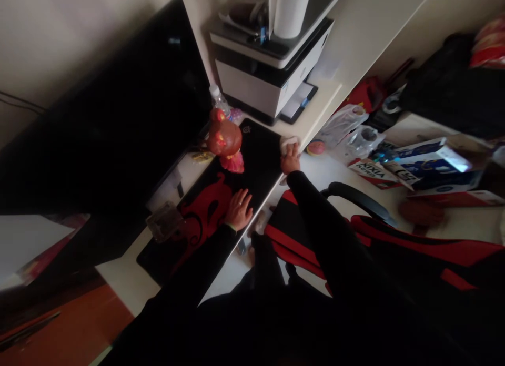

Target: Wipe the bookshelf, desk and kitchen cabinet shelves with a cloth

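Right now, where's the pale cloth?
The pale cloth is just right of centre in the head view, at the right hand's fingers, by the desk edge beside the black-and-red mat.

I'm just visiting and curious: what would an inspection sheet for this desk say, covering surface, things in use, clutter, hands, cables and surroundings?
Surface: pale desk, partly covered by a black-and-red mouse pad.
Things in use: crumpled whitish cloth at the desk's edge.
Clutter: brown-headed figurine on the pad, plastic bottle behind it, clear container at the pad's monitor side.
Hands: left hand rests on the pad, fingers spread; right hand is on the cloth, gripping or pressing unclear.
Cables: thin dark cables against the wall, far left.
Surroundings: large monitor, printer, black-and-red chair; plastic bags and boxes at right.
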Available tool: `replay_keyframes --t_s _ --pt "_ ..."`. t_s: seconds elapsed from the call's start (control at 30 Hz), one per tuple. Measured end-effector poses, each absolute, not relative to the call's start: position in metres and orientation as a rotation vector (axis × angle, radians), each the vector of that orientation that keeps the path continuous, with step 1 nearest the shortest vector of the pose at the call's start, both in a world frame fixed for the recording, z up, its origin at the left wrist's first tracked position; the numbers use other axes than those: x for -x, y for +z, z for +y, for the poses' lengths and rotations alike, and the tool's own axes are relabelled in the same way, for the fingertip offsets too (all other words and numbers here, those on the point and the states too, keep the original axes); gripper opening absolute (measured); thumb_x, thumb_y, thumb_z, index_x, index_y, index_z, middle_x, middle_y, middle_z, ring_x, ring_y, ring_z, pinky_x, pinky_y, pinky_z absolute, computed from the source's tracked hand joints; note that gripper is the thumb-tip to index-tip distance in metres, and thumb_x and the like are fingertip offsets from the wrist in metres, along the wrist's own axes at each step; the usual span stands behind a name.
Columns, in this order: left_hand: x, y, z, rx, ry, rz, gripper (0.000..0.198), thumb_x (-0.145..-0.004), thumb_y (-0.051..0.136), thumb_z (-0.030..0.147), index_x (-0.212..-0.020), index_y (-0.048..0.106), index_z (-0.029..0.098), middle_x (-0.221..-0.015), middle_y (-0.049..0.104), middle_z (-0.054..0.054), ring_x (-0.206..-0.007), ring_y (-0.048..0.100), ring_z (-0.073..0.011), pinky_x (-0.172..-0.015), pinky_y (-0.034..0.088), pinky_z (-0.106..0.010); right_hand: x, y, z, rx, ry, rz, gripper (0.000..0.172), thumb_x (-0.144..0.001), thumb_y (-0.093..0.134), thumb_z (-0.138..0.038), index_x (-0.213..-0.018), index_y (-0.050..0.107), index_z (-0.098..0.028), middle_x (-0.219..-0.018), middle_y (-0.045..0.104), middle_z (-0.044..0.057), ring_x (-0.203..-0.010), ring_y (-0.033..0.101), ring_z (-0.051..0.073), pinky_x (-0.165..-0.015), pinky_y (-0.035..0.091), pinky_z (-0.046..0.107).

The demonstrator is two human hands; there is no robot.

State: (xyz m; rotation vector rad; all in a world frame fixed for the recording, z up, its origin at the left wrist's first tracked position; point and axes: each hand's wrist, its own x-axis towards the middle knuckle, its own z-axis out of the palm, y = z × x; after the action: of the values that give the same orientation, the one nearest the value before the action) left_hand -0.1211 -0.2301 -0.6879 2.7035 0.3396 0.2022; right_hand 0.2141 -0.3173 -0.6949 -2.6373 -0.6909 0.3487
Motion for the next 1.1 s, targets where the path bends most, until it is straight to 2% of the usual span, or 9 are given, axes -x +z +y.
replay_keyframes --t_s 0.13,0.33,0.43,0.5,0.6,0.73,0.8,0.87,1.1 --pt "0.121 -0.690 -0.229 -2.722 0.240 0.347 0.054 -0.101 0.059 0.027 -0.153 0.061 0.015 -0.172 0.050 -0.019 -0.162 0.047 -0.0403 -0.130 0.044 -0.065 -0.210 -0.685 -0.315 2.628 0.321 -0.705 0.080 -0.100 0.049 -0.026 -0.173 0.030 -0.003 -0.183 0.015 0.033 -0.169 0.026 0.045 -0.129 0.036 0.071" --pt "0.120 -0.689 -0.231 -2.725 0.205 0.359 0.054 -0.101 0.060 0.027 -0.153 0.061 0.014 -0.172 0.050 -0.020 -0.163 0.045 -0.0399 -0.132 0.043 -0.064 -0.210 -0.683 -0.316 2.721 0.381 -0.734 0.081 -0.102 0.045 -0.026 -0.176 0.023 -0.002 -0.183 0.010 0.033 -0.169 0.027 0.044 -0.128 0.040 0.067" --pt "0.120 -0.687 -0.233 -2.702 0.169 0.370 0.055 -0.101 0.061 0.027 -0.155 0.060 0.015 -0.174 0.048 -0.018 -0.166 0.041 -0.0379 -0.135 0.039 -0.063 -0.212 -0.687 -0.319 2.722 0.389 -0.716 0.083 -0.102 0.050 -0.029 -0.177 0.023 -0.004 -0.185 0.008 0.030 -0.171 0.022 0.042 -0.128 0.041 0.062" --pt "0.120 -0.685 -0.235 -2.685 0.146 0.372 0.055 -0.102 0.060 0.027 -0.155 0.060 0.014 -0.175 0.047 -0.018 -0.166 0.040 -0.0367 -0.136 0.037 -0.061 -0.213 -0.690 -0.322 2.708 0.389 -0.681 0.085 -0.102 0.052 -0.031 -0.178 0.023 -0.009 -0.187 0.008 0.024 -0.173 0.018 0.041 -0.130 0.041 0.062" --pt "0.120 -0.684 -0.237 -2.666 0.114 0.367 0.055 -0.103 0.059 0.027 -0.156 0.059 0.012 -0.175 0.046 -0.019 -0.167 0.039 -0.0360 -0.137 0.036 -0.060 -0.214 -0.694 -0.327 2.660 0.398 -0.681 0.079 -0.107 0.047 -0.035 -0.179 0.021 -0.014 -0.189 0.006 0.017 -0.174 0.011 0.038 -0.134 0.032 0.062" --pt "0.121 -0.684 -0.237 -2.646 0.077 0.360 0.055 -0.103 0.056 0.024 -0.157 0.058 0.014 -0.176 0.045 -0.018 -0.169 0.034 -0.0342 -0.138 0.034 -0.061 -0.204 -0.691 -0.334 2.621 0.373 -0.661 0.073 -0.113 0.036 -0.036 -0.177 0.015 -0.007 -0.187 -0.003 0.023 -0.172 0.011 0.041 -0.136 0.017 0.066" --pt "0.122 -0.684 -0.237 -2.636 0.056 0.359 0.056 -0.103 0.055 0.024 -0.158 0.057 0.016 -0.176 0.044 -0.017 -0.170 0.033 -0.0339 -0.138 0.033 -0.063 -0.184 -0.685 -0.338 2.593 0.334 -0.658 0.070 -0.112 0.036 -0.031 -0.176 0.023 -0.007 -0.187 0.002 0.023 -0.172 0.006 0.044 -0.135 0.015 0.068" --pt "0.121 -0.684 -0.237 -2.629 0.037 0.364 0.056 -0.103 0.054 0.023 -0.158 0.057 0.017 -0.177 0.044 -0.015 -0.170 0.032 -0.0336 -0.139 0.032 -0.063 -0.153 -0.678 -0.343 2.556 0.329 -0.745 0.069 -0.108 0.038 -0.025 -0.174 0.030 -0.007 -0.187 0.008 0.021 -0.173 0.003 0.044 -0.135 0.019 0.070" --pt "0.125 -0.688 -0.242 -2.599 0.022 0.452 0.056 -0.105 0.048 0.021 -0.160 0.053 0.016 -0.179 0.041 -0.014 -0.172 0.028 -0.0294 -0.143 0.027 -0.058 -0.039 -0.669 -0.364 2.384 0.505 -1.384 0.072 -0.101 0.046 -0.021 -0.172 0.039 -0.012 -0.185 0.027 0.016 -0.174 0.014 0.035 -0.137 0.024 0.067"
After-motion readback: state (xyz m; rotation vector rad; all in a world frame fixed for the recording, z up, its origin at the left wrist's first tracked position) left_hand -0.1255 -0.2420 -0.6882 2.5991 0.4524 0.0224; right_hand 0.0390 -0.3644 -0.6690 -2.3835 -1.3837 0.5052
